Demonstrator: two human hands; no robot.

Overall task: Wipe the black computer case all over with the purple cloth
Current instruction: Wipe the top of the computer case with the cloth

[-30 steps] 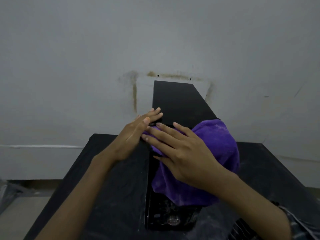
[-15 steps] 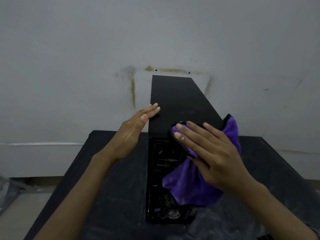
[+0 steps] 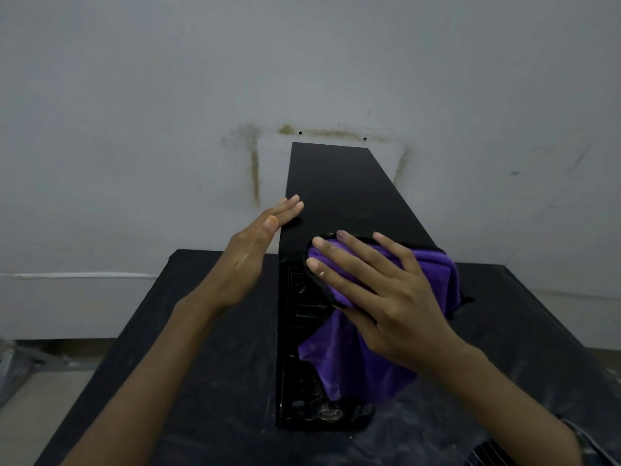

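Note:
The black computer case (image 3: 339,193) stands upright on a black table, its top running away from me to the wall. The purple cloth (image 3: 356,364) drapes over the case's near top edge and hangs down its port-covered near face. My right hand (image 3: 379,297) lies flat on the cloth with fingers spread and straight, pressing it onto the near end of the top. My left hand (image 3: 255,253) rests flat with straight fingers against the case's upper left edge.
The black table (image 3: 208,381) is dusty with pale smears. A grey wall (image 3: 134,129) with brown stains stands right behind the case. A floor strip and a grey bag (image 3: 10,371) show at the lower left.
My right hand slid the cloth from the middle of the near edge toward the right, then slightly back left. More of the case's near face is uncovered. My left hand stayed at the left edge.

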